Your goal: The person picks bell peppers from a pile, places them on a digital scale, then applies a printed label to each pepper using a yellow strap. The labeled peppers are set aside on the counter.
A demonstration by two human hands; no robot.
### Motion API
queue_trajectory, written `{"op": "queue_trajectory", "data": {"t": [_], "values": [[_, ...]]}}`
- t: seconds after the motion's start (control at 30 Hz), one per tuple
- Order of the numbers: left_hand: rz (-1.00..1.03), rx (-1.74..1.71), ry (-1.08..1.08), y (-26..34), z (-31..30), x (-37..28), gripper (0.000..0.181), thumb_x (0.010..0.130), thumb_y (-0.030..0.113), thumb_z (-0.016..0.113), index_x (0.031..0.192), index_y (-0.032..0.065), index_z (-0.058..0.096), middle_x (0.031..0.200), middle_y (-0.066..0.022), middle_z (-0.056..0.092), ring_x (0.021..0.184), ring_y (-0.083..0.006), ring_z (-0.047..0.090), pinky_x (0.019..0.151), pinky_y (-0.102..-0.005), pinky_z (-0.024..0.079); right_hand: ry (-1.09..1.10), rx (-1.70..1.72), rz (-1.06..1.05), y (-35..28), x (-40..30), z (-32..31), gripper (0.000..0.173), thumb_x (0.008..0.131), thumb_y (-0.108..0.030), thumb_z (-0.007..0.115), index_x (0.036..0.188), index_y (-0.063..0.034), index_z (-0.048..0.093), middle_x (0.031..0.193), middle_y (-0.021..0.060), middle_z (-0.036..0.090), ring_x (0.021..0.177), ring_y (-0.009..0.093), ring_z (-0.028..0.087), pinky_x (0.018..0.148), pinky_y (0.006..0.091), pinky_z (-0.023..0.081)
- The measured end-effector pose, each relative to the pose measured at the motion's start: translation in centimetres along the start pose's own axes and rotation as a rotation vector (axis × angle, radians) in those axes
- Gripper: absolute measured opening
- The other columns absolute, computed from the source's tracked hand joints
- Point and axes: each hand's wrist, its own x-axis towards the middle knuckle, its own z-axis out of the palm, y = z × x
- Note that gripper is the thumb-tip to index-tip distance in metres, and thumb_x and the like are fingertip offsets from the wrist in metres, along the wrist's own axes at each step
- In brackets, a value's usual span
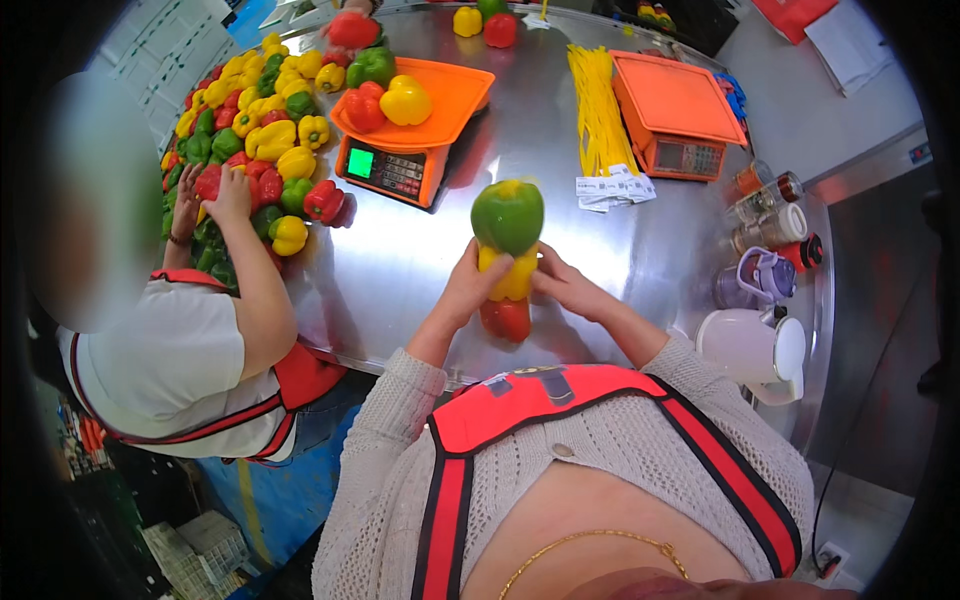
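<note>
In front of my chest, a green bell pepper [508,217], a yellow bell pepper [510,274] and a red bell pepper [506,319] form one row, each touching its neighbour. My left hand [471,283] grips the yellow one from the left, its thumb across the near face. From the other side my right hand [574,285] presses its fingers against the same yellow pepper. Whether a wrapping or band joins the three, I cannot tell.
Left of me, a co-worker's hands [217,196] reach into a heap of mixed bell peppers [259,112]. An orange scale [450,97] bears several peppers. Yellow strips [598,112] with white labels [615,187] lie beside a second scale [675,97]. Bottles and a white kettle [739,345] line the right edge.
</note>
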Motion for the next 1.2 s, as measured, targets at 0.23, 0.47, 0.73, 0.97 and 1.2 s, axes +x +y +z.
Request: {"op": "queue_trajectory", "data": {"t": [0.23, 0.47, 0.73, 0.97, 1.2], "values": [[-0.274, -0.531, 0.058, -2.0, 2.7, 3.2, 0.050, 0.102, 0.041, 0.049, 0.134, 0.0027, 0.044, 0.120, -0.0111, 0.058, 0.107, -0.0211, 0.061, 0.090, -0.0361, 0.052, 0.169, 0.327, 0.018, 1.7, -0.3, 1.8, 0.099, 0.087, -0.023, 0.073, 0.155, -0.0061, 0.003, 0.132, 0.0240, 0.051, 0.117, 0.027, 0.058, 0.101, 0.0389, 0.046], [-0.109, -0.102, -0.006, 3.4, 4.4, 4.9, 0.059, 0.102, 0.038, 0.050, 0.145, 0.0018, 0.035, 0.132, -0.0145, 0.053, 0.120, -0.0240, 0.055, 0.095, -0.0358, 0.049, 0.277, 0.637, -0.143, -3.1, 0.8, -9.8, 0.075, 0.090, -0.023, 0.066, 0.149, -0.0026, 0.025, 0.131, 0.0169, 0.053, 0.111, 0.024, 0.061, 0.092, 0.0354, 0.053], [-0.313, 0.096, 0.097, -7.8, -0.3, 3.5, 0.028, 0.099, 0.021, 0.057, 0.116, -0.0005, 0.056, 0.101, -0.0079, 0.065, 0.079, -0.0125, 0.062, 0.065, -0.0247, 0.052, 0.957, -0.050, -0.184, -11.6, 5.5, -28.1, 0.079, 0.079, -0.028, 0.080, 0.144, -0.0069, 0.039, 0.122, 0.0197, 0.060, 0.104, 0.026, 0.065, 0.088, 0.0366, 0.053], [-0.249, 0.135, 0.197, -9.2, 0.1, 3.3, 0.013, 0.097, 0.015, 0.059, 0.095, 0.0030, 0.063, 0.077, -0.0014, 0.063, 0.057, -0.0067, 0.058, 0.048, -0.0231, 0.049, 1.222, -1.461, -0.598, -12.0, 9.4, -30.8, 0.047, 0.083, -0.027, 0.072, 0.122, -0.0055, 0.060, 0.111, 0.0130, 0.067, 0.094, 0.031, 0.067, 0.080, 0.0421, 0.053], [-0.171, 0.239, 0.187, -9.4, -0.1, 3.2, 0.013, 0.096, 0.015, 0.060, 0.093, 0.0024, 0.064, 0.073, -0.0019, 0.063, 0.056, -0.0076, 0.059, 0.046, -0.0234, 0.047, 0.606, -1.133, 0.271, -3.5, 15.4, -18.2, 0.035, 0.089, -0.035, 0.062, 0.106, -0.0046, 0.068, 0.108, 0.0209, 0.066, 0.103, 0.038, 0.064, 0.085, 0.0456, 0.052]]}}
